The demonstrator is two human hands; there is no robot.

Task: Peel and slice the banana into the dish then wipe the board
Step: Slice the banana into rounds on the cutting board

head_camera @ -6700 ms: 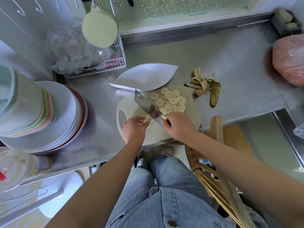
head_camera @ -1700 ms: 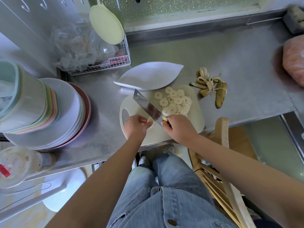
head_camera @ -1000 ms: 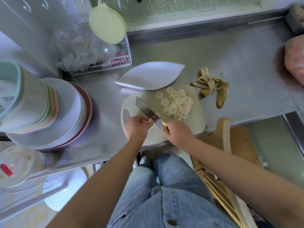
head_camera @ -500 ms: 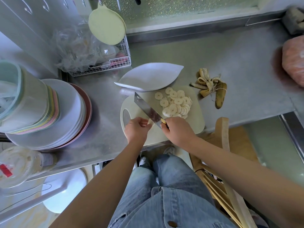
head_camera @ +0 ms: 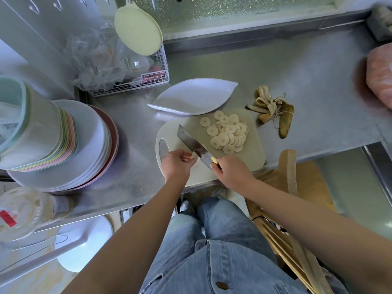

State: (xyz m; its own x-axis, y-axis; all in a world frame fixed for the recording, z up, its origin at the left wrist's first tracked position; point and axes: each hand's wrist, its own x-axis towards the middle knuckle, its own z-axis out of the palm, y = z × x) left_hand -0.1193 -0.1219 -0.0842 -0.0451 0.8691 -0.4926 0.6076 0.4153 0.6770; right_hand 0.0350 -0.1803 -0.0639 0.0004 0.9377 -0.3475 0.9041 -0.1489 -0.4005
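A pale cutting board lies on the steel counter. Several banana slices are heaped on its far half. My left hand pinches the small remaining banana stub on the board's near left part. My right hand grips the handle of a cleaver, whose blade slants across the board right next to the stub. A white leaf-shaped dish sits empty just beyond the board. The banana peel lies to the right of the board.
A stack of plates and nested tubs fills the left of the counter. A wire basket with plastic bags stands at the back left. A pink bag is at the far right. A wooden chair stands beside my legs.
The heap of slices has grown over the past seconds and the banana stub has shortened. In the last half second the cleaver and both hands have barely shifted.
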